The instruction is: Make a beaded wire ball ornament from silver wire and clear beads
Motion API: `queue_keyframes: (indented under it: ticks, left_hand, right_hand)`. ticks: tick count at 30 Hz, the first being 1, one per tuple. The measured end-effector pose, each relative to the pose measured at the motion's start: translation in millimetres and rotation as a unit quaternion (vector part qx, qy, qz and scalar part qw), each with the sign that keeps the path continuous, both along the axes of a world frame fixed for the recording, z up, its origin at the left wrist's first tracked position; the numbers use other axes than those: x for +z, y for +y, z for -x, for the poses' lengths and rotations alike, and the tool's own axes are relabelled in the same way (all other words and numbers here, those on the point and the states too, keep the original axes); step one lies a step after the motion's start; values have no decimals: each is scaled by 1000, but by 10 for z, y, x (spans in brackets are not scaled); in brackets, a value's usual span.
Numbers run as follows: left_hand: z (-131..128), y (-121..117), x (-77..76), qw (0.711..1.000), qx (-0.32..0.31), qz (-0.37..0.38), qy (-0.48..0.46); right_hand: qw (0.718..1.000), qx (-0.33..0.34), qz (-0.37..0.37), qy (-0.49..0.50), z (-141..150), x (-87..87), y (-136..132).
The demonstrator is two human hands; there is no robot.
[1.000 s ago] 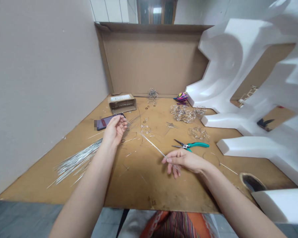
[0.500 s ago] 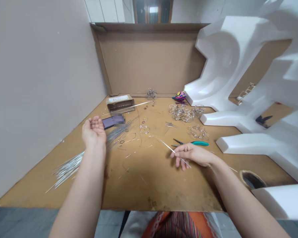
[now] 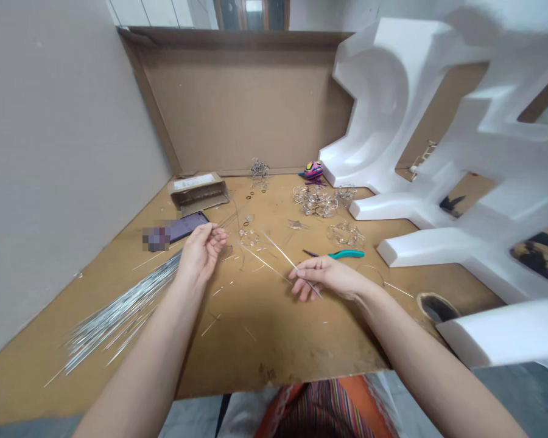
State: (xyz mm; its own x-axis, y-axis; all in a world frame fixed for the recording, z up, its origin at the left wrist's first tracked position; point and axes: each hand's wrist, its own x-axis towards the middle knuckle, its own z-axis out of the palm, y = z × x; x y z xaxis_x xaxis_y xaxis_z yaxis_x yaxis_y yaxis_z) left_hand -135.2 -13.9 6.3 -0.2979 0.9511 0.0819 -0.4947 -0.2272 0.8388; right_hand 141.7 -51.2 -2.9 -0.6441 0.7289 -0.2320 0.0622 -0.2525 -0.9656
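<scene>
My left hand (image 3: 203,254) is over the upper end of a bundle of straight silver wires (image 3: 128,310). Its fingers are loosely curled with the palm turned inward, and I see nothing held in them. Between the thumb and fingers of my right hand (image 3: 314,277) is a straight metal wire (image 3: 281,250), slanting up to the left. A second thin wire (image 3: 267,263) runs close below it; whether the hand holds that one too is unclear. Just beyond my right hand lie pliers with teal handles (image 3: 347,254).
Bent wire pieces (image 3: 317,201) lie in heaps toward the back right. A phone (image 3: 187,226) and an open cardboard box (image 3: 198,193) are at the left. White foam blocks (image 3: 411,246) line the right side. A round hole (image 3: 437,307) is near the right front.
My left hand has come right and closer to my right hand, away from the phone. My right hand keeps its wire at a similar slant. The whole view has shifted.
</scene>
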Motion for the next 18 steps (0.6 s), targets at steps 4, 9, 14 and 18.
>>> queue_keyframes:
  ticks: [4, 9, 14, 18]
  left_hand:
    - [7, 0, -1, 1000, 3, 1, 16]
    - [-16, -34, 45, 999, 22, -9, 45]
    - [-42, -67, 69, 996, 29, -49, 65]
    - [-52, -81, 79, 996, 34, -59, 65]
  right_hand:
    - [997, -51, -46, -16, 34, 9, -2]
    - [1000, -6, -17, -19, 68, 17, -39]
    - [999, 36, 0, -30, 82, 4, -54]
    - [998, 46, -11, -28, 89, 5, -55]
